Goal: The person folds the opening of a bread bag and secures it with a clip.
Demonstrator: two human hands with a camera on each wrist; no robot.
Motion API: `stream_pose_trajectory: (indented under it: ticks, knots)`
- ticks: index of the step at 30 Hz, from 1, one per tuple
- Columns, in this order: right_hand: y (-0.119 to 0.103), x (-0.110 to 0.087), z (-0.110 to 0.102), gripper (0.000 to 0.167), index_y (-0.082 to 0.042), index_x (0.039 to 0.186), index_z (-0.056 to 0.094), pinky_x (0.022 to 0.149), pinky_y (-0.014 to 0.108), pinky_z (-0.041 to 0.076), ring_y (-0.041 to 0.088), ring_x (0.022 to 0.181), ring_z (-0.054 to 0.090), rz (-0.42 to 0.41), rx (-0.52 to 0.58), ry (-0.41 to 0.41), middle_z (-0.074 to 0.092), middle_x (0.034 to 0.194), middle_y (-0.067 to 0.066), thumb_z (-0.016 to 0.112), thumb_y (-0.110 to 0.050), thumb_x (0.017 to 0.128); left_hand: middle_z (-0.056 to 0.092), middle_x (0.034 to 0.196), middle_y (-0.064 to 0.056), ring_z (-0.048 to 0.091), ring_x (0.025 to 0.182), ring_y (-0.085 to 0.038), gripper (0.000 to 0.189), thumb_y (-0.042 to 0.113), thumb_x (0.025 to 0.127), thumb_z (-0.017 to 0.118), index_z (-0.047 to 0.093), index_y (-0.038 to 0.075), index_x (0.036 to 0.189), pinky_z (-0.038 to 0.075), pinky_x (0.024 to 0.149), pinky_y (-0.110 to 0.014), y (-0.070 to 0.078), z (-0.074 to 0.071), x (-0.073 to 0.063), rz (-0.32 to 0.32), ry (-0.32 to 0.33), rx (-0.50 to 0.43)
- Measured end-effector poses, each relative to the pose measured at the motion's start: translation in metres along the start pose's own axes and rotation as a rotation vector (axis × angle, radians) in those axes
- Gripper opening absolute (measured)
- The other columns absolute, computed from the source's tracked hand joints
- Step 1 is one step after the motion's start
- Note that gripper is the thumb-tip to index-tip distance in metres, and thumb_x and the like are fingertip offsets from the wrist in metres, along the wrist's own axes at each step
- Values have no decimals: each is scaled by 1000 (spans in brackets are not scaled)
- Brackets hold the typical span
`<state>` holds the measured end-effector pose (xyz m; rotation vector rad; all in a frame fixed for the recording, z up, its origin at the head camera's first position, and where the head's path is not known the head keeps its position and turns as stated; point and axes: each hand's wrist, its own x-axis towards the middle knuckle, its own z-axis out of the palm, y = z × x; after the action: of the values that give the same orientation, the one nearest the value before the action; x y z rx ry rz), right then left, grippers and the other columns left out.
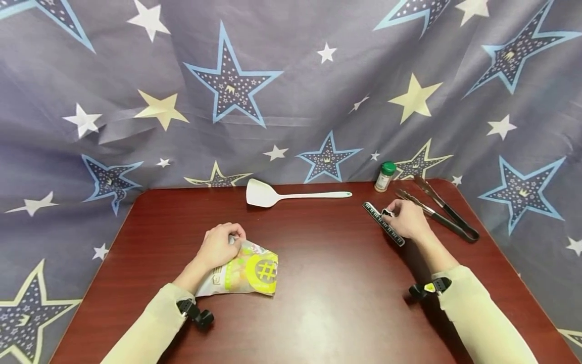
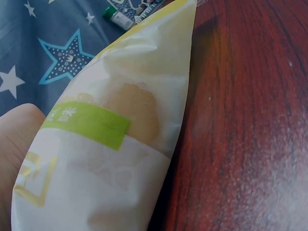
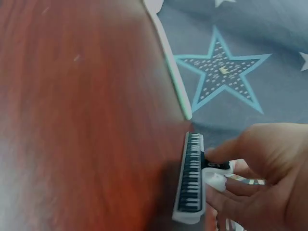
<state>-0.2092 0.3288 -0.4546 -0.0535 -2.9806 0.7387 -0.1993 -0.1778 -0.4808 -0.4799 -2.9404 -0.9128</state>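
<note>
In the head view my left hand point(image 1: 221, 246) grips the upper edge of a white, yellow and green snack bag point(image 1: 252, 270), with the fingers curled over it. The left wrist view shows the bag point(image 2: 110, 159) close up, tilted above the table, with pale tan pieces visible through its clear part. My right hand point(image 1: 407, 218) pinches the short handle of a long bag clip point(image 1: 384, 224) with a black-and-white piano-key pattern. In the right wrist view, thumb and fingers hold the clip's point(image 3: 191, 175) black-and-white handle from the right, and the bar points away.
A white spatula point(image 1: 313, 195) lies along the back of the dark red table point(image 1: 318, 323). Near the back right stands a green-lidded seasoning jar point(image 1: 384, 177). Metal tongs with black handles point(image 1: 454, 222) lie beyond my right hand. A starry cloth point(image 1: 291, 101) hangs behind the table.
</note>
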Motion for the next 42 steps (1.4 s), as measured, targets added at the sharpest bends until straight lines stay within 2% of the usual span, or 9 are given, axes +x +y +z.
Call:
stream_pose_trajectory:
  ticks: [3, 9, 14, 17, 20, 26, 36, 42]
  knots:
    - [-4, -4, -2, 22, -5, 98, 73, 71, 39, 47, 28, 79, 65, -10, 42, 21, 73, 84, 13, 80, -25, 90, 71, 94, -1, 67, 99, -31, 15, 10, 85, 67, 70, 24, 84, 43, 93, -59, 1, 4, -1, 2, -1, -2]
    - [-26, -2, -10, 24, -6, 100, 70, 76, 31, 48, 20, 84, 67, -20, 184, 43, 74, 94, 12, 81, -25, 91, 70, 91, 0, 65, 95, -30, 14, 10, 85, 67, 70, 24, 82, 44, 92, -58, 5, 4, 1, 8, 1, -4]
    - [-50, 3, -13, 28, -3, 109, 69, 75, 18, 49, 12, 86, 67, -43, 288, 7, 76, 103, 16, 81, -22, 92, 71, 92, -1, 65, 97, -31, 13, 11, 84, 67, 70, 23, 83, 44, 93, -58, 7, 1, 5, 15, 11, -13]
    - [-62, 6, -9, 32, -3, 115, 73, 73, 15, 50, 10, 86, 69, -64, 328, -25, 79, 107, 17, 82, -23, 92, 71, 93, -2, 65, 98, -32, 13, 11, 84, 66, 70, 23, 84, 43, 94, -59, 6, -1, 6, 9, 18, -5]
    - [-71, 5, -2, 34, -4, 117, 76, 72, 15, 52, 6, 83, 70, -75, 362, -67, 80, 107, 15, 83, -25, 92, 71, 92, -1, 65, 97, -32, 13, 10, 83, 67, 70, 23, 83, 44, 94, -59, 5, -2, 4, 0, 15, 2]
    - [-85, -1, 13, 34, 0, 118, 78, 69, 18, 53, 6, 76, 69, -104, 482, -140, 80, 99, 15, 86, -15, 88, 71, 92, -2, 66, 97, -32, 13, 11, 84, 67, 70, 23, 83, 43, 94, -59, 5, 1, 3, 6, 7, -13]
    - [-109, -5, 34, 33, -2, 117, 80, 68, 20, 53, 10, 75, 69, -134, 523, -205, 79, 94, 10, 87, -15, 87, 71, 92, -1, 66, 97, -31, 12, 12, 83, 67, 70, 24, 82, 44, 94, -58, 1, 2, 2, -5, 14, 2]
    - [-118, -7, 48, 31, -2, 111, 82, 67, 19, 54, 8, 73, 68, -107, 592, -256, 80, 88, 7, 90, -16, 83, 71, 92, 0, 66, 98, -31, 12, 12, 83, 68, 70, 24, 83, 44, 94, -58, 0, 1, 1, -11, 12, 7]
